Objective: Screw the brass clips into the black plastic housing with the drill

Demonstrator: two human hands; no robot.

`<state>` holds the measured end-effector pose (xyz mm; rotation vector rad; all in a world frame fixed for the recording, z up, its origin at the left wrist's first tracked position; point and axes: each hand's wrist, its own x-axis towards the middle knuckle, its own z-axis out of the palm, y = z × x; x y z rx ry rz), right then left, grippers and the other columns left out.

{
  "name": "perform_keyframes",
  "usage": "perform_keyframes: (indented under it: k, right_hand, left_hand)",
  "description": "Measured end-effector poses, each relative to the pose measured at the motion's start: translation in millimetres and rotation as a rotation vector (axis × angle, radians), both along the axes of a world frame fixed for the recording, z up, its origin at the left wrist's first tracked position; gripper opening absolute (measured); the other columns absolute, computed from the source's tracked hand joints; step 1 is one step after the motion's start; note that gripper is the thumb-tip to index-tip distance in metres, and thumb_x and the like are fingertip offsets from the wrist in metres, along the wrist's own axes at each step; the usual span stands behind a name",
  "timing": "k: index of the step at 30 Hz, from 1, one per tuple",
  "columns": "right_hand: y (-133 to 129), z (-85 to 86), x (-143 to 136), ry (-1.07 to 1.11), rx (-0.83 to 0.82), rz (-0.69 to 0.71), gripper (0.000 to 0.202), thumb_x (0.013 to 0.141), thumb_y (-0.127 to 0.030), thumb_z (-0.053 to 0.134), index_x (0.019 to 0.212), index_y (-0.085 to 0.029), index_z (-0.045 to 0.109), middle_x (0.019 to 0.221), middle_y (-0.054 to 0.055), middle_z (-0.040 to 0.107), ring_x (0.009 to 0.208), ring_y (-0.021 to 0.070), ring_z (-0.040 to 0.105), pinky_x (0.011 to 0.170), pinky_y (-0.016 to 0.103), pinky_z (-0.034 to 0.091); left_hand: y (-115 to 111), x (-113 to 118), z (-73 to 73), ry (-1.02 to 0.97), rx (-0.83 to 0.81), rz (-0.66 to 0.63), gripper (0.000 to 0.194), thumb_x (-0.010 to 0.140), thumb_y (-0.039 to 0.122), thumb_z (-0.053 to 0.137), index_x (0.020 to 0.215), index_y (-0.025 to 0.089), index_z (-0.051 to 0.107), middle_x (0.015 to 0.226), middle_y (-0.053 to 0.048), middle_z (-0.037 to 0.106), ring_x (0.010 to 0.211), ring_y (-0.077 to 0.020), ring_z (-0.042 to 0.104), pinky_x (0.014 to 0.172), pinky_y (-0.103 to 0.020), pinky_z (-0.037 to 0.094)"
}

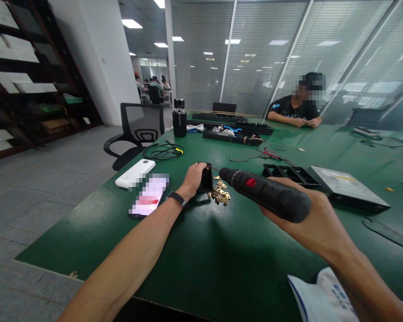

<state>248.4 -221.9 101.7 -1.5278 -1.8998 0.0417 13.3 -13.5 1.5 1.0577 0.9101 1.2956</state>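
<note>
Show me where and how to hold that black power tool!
Best hold the power tool by its thick, rounded body, probably coming from the right, as the right hand does: its thin bit points left, toward the black part in the left hand.

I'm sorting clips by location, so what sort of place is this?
Probably an office meeting room doubling as a small assembly spot. The mesh chair and the glass wall with blinds suggest an office; the power tool in the right hand suggests assembly work.
</note>
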Motion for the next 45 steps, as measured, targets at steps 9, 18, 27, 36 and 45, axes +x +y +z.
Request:
perform_keyframes:
  k: [9, 18, 27, 36, 45]
  right_hand:
    - [6, -3.6, -7, -0.063, -0.127, -0.08, 0.05, 0.078, -0.032, 0.074, 0.128, -0.032, 0.072, 0.091, 0.002, 0.081, 0.078, 0.0284, 0.077, 0.07, 0.039, 0.057]
    - [9, 0.2, -2, 0.148, -0.147, -0.068, 0.039, 0.081, -0.037, 0.078, 0.119, -0.03, 0.075, 0.089, 0.0, 0.08, 0.077, 0.0258, 0.075, 0.069, 0.038, 0.058]
    - [12, 3.3, 6, 0.258, -0.209, -0.064, 0.025, 0.081, -0.041, 0.079, 0.1, -0.024, 0.079, 0.085, 0.002, 0.078, 0.073, 0.0242, 0.071, 0.068, 0.038, 0.058]
    - [15, -2.7, -4, 0.199, -0.141, -0.151, 0.035, 0.078, -0.038, 0.078, 0.112, -0.03, 0.077, 0.088, 0.0, 0.079, 0.079, 0.0269, 0.075, 0.076, 0.042, 0.057]
    - [18, 4.0, 7, 0.286, -0.147, -0.079, 0.027, 0.076, -0.04, 0.08, 0.099, -0.025, 0.081, 0.087, 0.0, 0.079, 0.077, 0.0238, 0.072, 0.073, 0.038, 0.058]
  left_hand:
    - [-4, -1, 3.6, 0.184, 0.161, -0.04, 0.023, 0.085, 0.041, 0.063, 0.087, 0.019, 0.069, 0.082, -0.001, 0.065, 0.076, -0.0171, 0.059, 0.064, -0.027, 0.044]
    - [-6, -5, 7.0, 0.217, 0.196, -0.092, 0.026, 0.086, 0.043, 0.063, 0.091, 0.019, 0.072, 0.084, -0.002, 0.068, 0.079, -0.0191, 0.062, 0.068, -0.028, 0.048]
    - [-8, -8, 12.6, 0.277, 0.275, -0.179, 0.027, 0.087, 0.039, 0.062, 0.099, 0.019, 0.073, 0.089, -0.004, 0.072, 0.083, -0.0198, 0.065, 0.074, -0.029, 0.052]
    - [-10, -8, 13.2, 0.286, 0.263, -0.133, 0.028, 0.086, 0.041, 0.062, 0.097, 0.018, 0.074, 0.088, -0.003, 0.072, 0.081, -0.0193, 0.064, 0.073, -0.029, 0.05]
    - [-15, -10, 18.1, 0.255, 0.283, -0.181, 0.027, 0.087, 0.039, 0.063, 0.099, 0.017, 0.074, 0.094, -0.006, 0.08, 0.089, -0.0224, 0.071, 0.081, -0.032, 0.055]
